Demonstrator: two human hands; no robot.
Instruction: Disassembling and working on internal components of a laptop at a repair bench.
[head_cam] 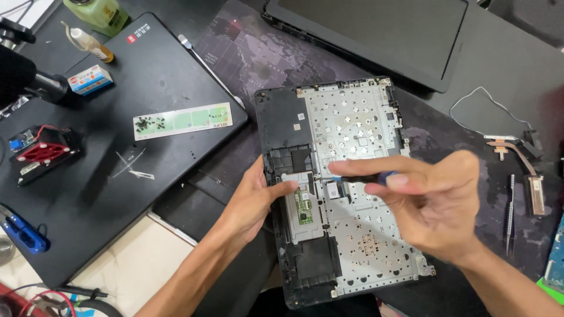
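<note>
Setting: dark tabletop seen from above, covered with laptop parts and repair tools.
Right hand: the right hand has its thumb and fingers pinched together on a slim screwdriver with a dark handle; the tip points left and meets the metal frame just right of the touchpad.
Left hand: the left hand lies against the left edge of the laptop chassis, fingers loosely curled, thumb pressed on the top left corner of the touchpad.
Laptop chassis: an opened laptop chassis lies in the middle of the tabletop, inner side up, a black plastic rim around a silver perforated metal plate.
Touchpad: a grey touchpad module sits in the lower left part of the chassis, with a small green circuit board on it.
Left of the chassis: a closed black laptop carries a pale strip with small dark screws gathered at its left end.
Far left: a red and black fan unit and a blue tool.
Top: a large black panel.
Right: tweezers and a copper heat pipe, well apart from the right hand.
</note>
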